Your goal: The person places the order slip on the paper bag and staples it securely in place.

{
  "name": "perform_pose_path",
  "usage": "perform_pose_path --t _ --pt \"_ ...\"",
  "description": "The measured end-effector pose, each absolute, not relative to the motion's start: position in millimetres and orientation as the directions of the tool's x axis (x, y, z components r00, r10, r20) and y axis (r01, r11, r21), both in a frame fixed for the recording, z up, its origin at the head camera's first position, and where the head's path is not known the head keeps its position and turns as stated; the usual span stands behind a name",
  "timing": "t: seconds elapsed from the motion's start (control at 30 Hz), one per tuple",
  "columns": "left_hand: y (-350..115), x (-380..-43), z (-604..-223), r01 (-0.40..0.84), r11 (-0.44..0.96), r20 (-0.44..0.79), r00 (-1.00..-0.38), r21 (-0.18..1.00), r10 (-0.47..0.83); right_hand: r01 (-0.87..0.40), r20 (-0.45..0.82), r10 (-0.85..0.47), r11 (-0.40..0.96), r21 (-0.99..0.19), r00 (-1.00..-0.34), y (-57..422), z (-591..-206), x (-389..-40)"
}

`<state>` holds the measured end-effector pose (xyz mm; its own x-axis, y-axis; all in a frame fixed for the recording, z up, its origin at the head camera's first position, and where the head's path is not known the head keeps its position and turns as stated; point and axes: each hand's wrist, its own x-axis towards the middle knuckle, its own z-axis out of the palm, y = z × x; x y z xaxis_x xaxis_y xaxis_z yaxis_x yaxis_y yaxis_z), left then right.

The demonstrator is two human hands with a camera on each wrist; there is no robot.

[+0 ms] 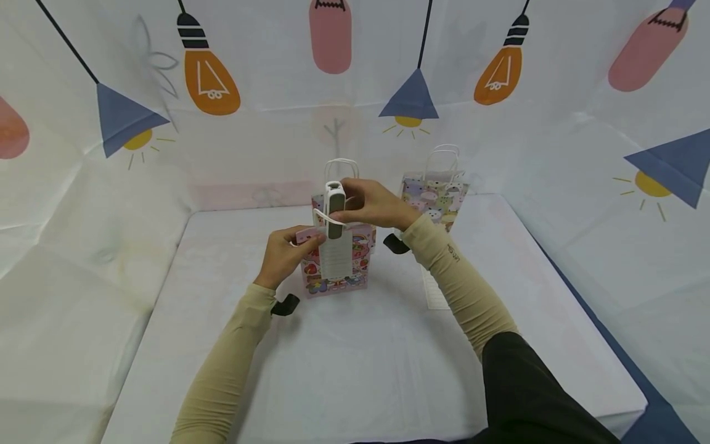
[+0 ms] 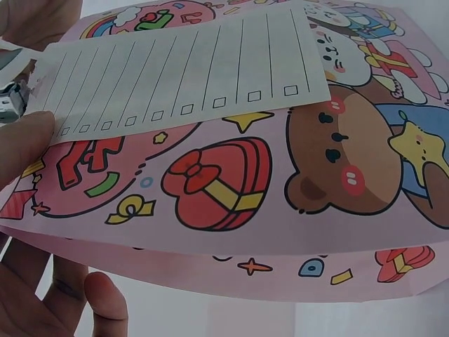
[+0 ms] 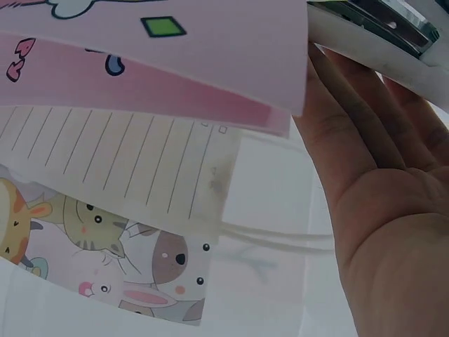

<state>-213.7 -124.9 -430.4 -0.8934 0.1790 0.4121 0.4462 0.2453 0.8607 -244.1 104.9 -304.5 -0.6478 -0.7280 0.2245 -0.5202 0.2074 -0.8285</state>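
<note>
My left hand point(image 1: 283, 256) pinches the top edge of a pink cartoon paper gift bag point(image 1: 335, 285) together with a lined sheet point(image 1: 336, 259). In the left wrist view its thumb lies on the lined sheet point(image 2: 182, 77), over the bag's front point(image 2: 337, 232), and its other fingers point(image 2: 105, 302) are on the far side. My right hand point(image 1: 374, 205) grips a white and grey stapler point(image 1: 335, 206) at the top of the sheet, beside the bag's white handle. The stapler point(image 3: 396, 28) shows partly in the right wrist view; whether it bites the paper cannot be told.
Behind the held bag stands another bag with white handles point(image 1: 342, 161), mostly hidden. A patterned animal bag point(image 1: 435, 194) stands at the back right. One lined sheet point(image 1: 435, 293) lies on the white table point(image 1: 360, 370), partly under my right arm. A printed curtain rises behind.
</note>
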Motion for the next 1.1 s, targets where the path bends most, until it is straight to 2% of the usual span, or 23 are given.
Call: perform_pose_path --t 1.1 --pt "-122.8 -207.9 -422.5 0.436 0.233 0.403 -0.898 0.869 0.179 -0.547 0.253 -0.703 0.227 -0.806 -0.665 106.7 -305.9 -242.5"
